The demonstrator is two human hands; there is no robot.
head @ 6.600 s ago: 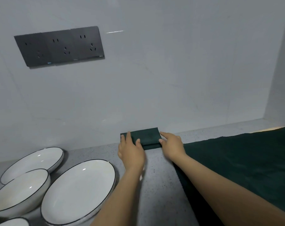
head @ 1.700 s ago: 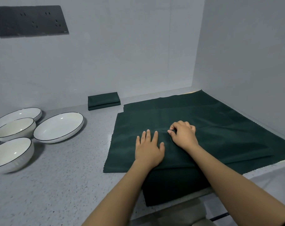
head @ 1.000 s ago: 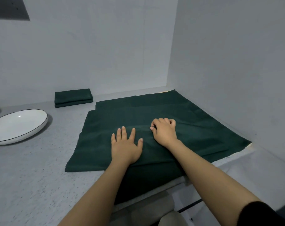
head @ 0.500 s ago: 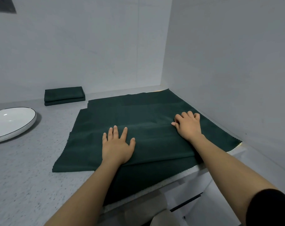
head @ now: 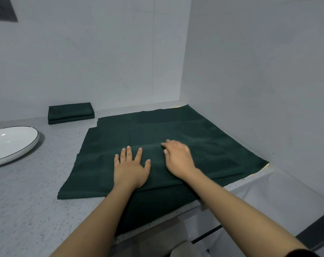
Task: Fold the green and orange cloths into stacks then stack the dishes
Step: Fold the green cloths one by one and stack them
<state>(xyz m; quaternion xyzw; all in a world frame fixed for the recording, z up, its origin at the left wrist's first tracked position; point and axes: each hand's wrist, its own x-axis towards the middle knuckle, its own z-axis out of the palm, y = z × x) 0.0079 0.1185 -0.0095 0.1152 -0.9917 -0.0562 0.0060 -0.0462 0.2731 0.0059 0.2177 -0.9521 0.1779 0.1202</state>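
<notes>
Head view shows two hands on the spread green cloths (head: 176, 130) on one counter (head: 28, 201): left hand (head: 130, 168) flat with fingers spread, right hand (head: 178, 157) resting, fingers loosely bent, gripping nothing. One folded stack (head: 70, 113) lies by the wall, one white dish (head: 11, 142) at left.

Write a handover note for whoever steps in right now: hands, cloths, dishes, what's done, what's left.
Left hand: flat, fingers spread, pressing the spread dark green cloth.
Right hand: resting on the same cloth, fingers blurred, grip unclear.
That cloth lies in unfolded layers on the grey speckled counter, its near edge hanging over the front.
Done: one folded dark green cloth stack sits by the back wall.
Left: fold the spread green layers; no orange cloth is in view. The white black-rimmed dish at far left is unstacked.
</notes>
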